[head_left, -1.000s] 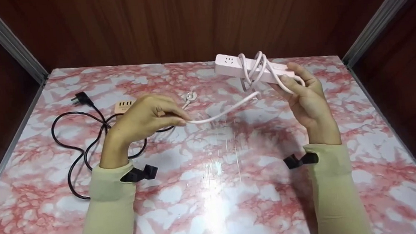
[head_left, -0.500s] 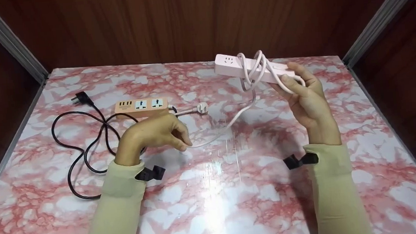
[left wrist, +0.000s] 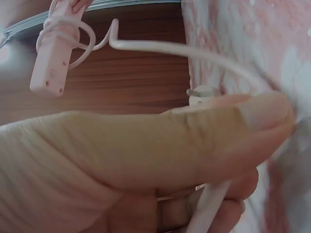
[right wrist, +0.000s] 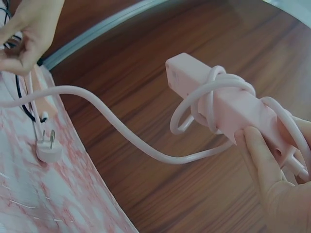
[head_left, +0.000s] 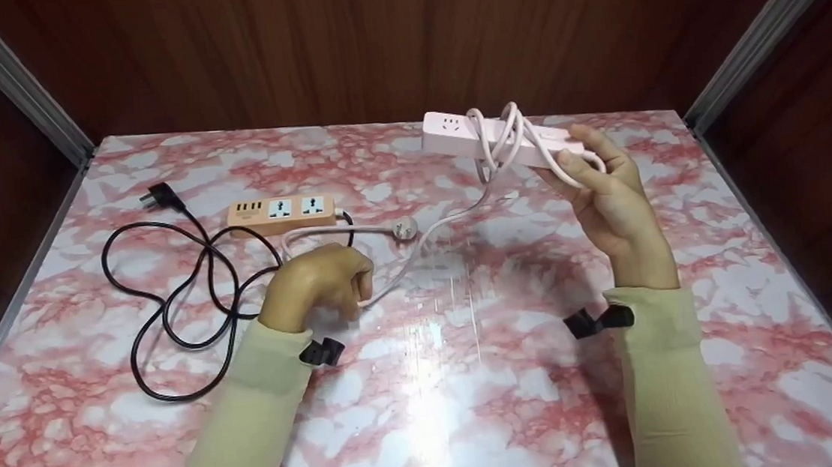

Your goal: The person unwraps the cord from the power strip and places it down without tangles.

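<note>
My right hand [head_left: 612, 194] grips one end of a pink power strip [head_left: 449, 134], raised over the back right of the table. Several loops of its pink cord [right wrist: 209, 104] are wound round the strip's middle. From there the cord hangs down and runs left to my left hand [head_left: 322, 283], which pinches it low over the table between thumb [left wrist: 194, 141] and fingers. Beyond the left hand the cord bends back to its round pink plug [head_left: 405, 228], prongs showing, near the orange power strip.
An orange power strip [head_left: 256, 216] with USB ports and two sockets lies behind my left hand. Its black cord [head_left: 170, 307] sprawls in loops at the left, ending in a black plug [head_left: 163, 197]. Brown wood-grain panels [head_left: 399, 39] wall in the marbled table [head_left: 758, 354].
My left hand has moved toward me and slightly right, pinching the cord and uncovering the orange strip. The pink plug has shifted right and nearer. The right hand has barely moved.
</note>
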